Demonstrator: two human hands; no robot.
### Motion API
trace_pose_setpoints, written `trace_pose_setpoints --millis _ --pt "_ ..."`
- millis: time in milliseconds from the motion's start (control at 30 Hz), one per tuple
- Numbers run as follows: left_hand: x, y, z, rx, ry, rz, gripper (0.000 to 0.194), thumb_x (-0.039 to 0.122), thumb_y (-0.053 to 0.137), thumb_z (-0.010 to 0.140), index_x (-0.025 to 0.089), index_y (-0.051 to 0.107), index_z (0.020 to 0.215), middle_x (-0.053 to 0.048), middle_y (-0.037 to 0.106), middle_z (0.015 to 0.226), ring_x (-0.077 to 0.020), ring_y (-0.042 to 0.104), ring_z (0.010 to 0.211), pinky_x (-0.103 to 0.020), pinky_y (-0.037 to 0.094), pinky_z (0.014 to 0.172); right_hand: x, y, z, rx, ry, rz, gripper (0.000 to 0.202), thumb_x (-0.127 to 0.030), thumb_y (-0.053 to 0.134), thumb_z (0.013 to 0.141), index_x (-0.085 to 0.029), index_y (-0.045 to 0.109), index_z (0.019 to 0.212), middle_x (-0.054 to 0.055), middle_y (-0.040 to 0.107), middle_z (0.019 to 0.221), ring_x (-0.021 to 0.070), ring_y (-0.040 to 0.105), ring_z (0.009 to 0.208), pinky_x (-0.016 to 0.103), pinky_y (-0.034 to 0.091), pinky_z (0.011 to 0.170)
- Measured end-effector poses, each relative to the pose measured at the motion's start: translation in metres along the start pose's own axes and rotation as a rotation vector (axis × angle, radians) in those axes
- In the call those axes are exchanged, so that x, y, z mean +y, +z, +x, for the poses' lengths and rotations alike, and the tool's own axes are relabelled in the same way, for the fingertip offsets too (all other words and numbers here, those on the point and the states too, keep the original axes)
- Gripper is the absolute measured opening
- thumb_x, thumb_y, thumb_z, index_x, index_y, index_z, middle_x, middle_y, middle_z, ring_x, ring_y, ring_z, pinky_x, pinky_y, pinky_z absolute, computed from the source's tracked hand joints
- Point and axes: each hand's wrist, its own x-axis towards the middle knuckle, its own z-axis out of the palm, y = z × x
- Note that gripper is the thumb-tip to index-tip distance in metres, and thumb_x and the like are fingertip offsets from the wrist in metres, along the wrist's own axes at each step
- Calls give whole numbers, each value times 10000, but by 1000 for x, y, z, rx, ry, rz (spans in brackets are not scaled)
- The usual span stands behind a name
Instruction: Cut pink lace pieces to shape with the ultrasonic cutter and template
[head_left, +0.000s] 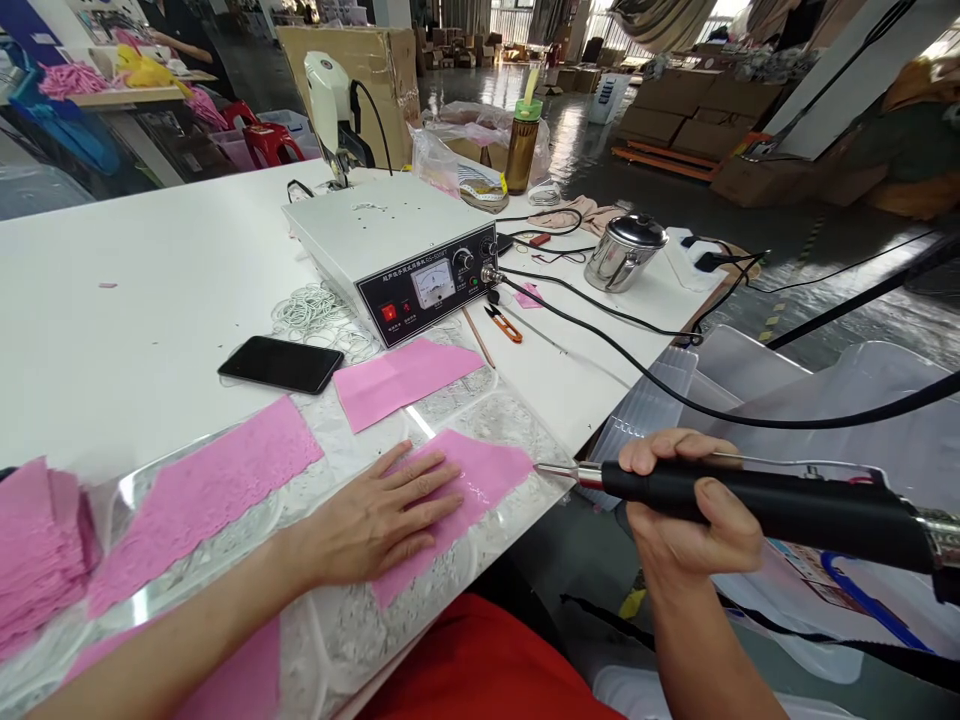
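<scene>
My left hand [382, 515] lies flat with fingers spread on a pink fabric piece [480, 470] near the front edge of the work surface. In my right hand [694, 500] is a black handheld ultrasonic cutter [817, 515], gripped around its body. Its thin metal tip points left and meets the right end of the fabric. Another pink piece [405, 380] lies just beyond. To the left rests a pink piece with a scalloped edge [217, 490], and under my left forearm is one more [232, 675], partly hidden. A stack of pink pieces [45, 560] sits at far left.
A control box [427, 285] with a dial stands behind the fabric; its black cable [675, 400] arcs right. Nearby are a phone [281, 364], thread snips [504, 324], a metal mug [626, 252] and a brown bottle [522, 150]. Clear plastic bins [885, 390] stand right of the table.
</scene>
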Motion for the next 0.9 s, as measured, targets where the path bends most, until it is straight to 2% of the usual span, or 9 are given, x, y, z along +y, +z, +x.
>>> trace_pose_setpoints --millis 133,567,767,900 --pt "0 0 -1 -3 5 35 490 327 442 1009 236 352 1482 -61 379 1524 -233 262 1451 -484 80 1219 0 1 0 -10 -23 -15 114 -332 491 749 -230 539 766 11 457 717 134 484 538 295 405 470" --pt "0 1 -3 0 14 83 463 333 421 1016 214 388 1462 -52 382 1523 -235 268 1450 -475 59 1221 -1 2 3 -9 -6 159 161 -231 519 708 -204 643 806 17 533 721 138 526 550 305 418 477" --pt "0 1 -3 15 15 84 457 325 421 1016 207 395 1457 -54 375 1527 -234 265 1451 -471 58 1221 -1 7 2 -54 -31 72 99 -284 539 753 -222 604 795 11 514 717 140 517 540 309 431 473" --pt "0 2 -3 18 17 88 463 329 423 1015 203 390 1460 -60 374 1527 -240 260 1452 -480 56 1219 0 8 3 -51 -46 58 107 -294 554 728 -210 603 774 6 546 704 140 530 540 306 460 474"
